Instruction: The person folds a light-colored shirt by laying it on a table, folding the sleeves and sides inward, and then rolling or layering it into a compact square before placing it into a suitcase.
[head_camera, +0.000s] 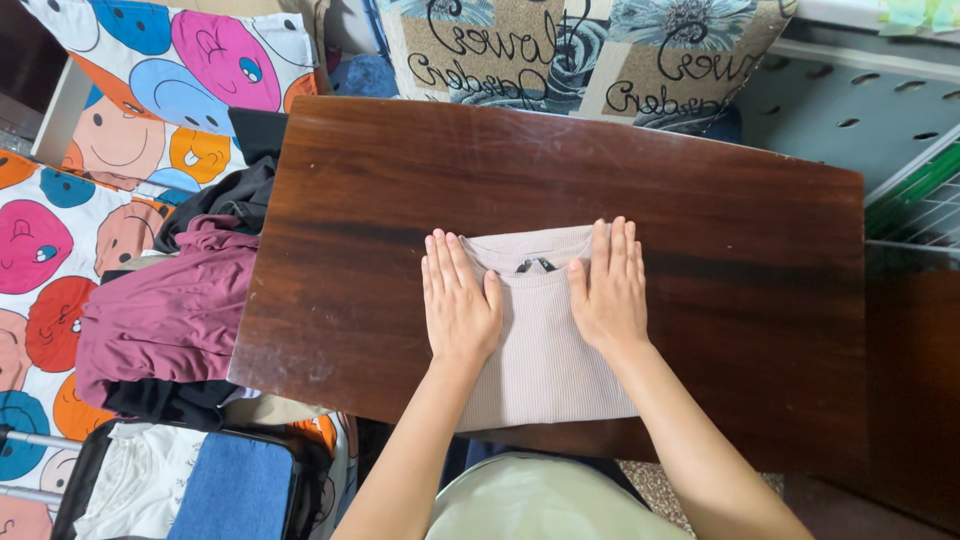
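beige folded top (540, 340) — one — under two flat, released hands: left (460, 305), right (607, 295).

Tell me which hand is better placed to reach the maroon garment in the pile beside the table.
Left. The left hand lies on the folded shirt nearest the maroon garment; the right hand is farther away.

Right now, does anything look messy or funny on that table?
The folded beige top lies neat and flat under the left hand and the right hand. Its bottom edge hangs slightly over the table edge. Only the heap of maroon and black clothes beside the table looks rumpled.
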